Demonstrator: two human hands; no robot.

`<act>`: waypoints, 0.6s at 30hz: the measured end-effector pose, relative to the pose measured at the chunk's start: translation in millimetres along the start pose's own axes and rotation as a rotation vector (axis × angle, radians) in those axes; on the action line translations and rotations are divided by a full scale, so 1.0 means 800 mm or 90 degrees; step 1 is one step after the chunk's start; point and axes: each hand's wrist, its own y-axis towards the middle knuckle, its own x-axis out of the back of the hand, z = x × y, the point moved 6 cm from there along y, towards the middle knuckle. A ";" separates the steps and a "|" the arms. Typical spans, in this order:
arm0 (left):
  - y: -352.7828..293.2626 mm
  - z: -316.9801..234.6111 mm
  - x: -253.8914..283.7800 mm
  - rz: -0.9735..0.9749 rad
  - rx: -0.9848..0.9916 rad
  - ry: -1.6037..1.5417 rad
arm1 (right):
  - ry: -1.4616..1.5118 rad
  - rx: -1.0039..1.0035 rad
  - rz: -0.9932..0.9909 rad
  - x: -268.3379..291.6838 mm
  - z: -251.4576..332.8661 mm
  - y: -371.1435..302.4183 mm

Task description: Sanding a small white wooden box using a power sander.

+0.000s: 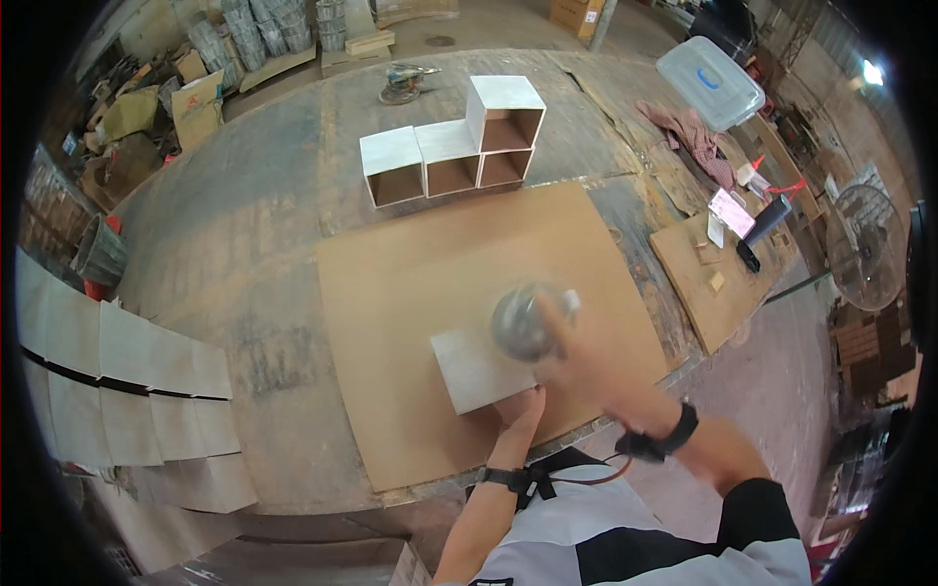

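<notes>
A small white wooden box [471, 371] rests on the tan board [391, 283] in front of me, turned at a slight angle. My left hand [522, 403] is closed on its near right edge, and some of the fingers are hidden. Smeared by motion, my right hand [578, 344] is wrapped around a round grey sander [523, 324]. The sander is over the far right part of the box and covers that corner. Whether it touches the top face I cannot tell.
Beyond the board stand several open-fronted white boxes [449, 144], one stacked on top. Farther back lies another hand tool [403, 86]. Rows of pale boxes [127, 342] fill the left edge. At right are a small board [708, 293], a phone [733, 213], a lidded plastic bin [711, 86] and a fan [865, 244].
</notes>
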 end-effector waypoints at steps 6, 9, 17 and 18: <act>-0.003 0.003 0.014 0.027 0.087 -0.045 | 0.037 0.073 0.160 -0.054 0.086 -0.017; 0.000 0.010 -0.016 0.044 0.100 0.011 | 0.002 -0.014 0.108 -0.013 0.032 0.005; -0.003 0.002 0.004 0.016 0.111 0.085 | -0.170 -0.331 -0.040 0.107 -0.178 -0.021; -0.005 0.009 0.005 -0.012 0.130 0.097 | -0.160 -0.323 -0.044 0.116 -0.182 -0.031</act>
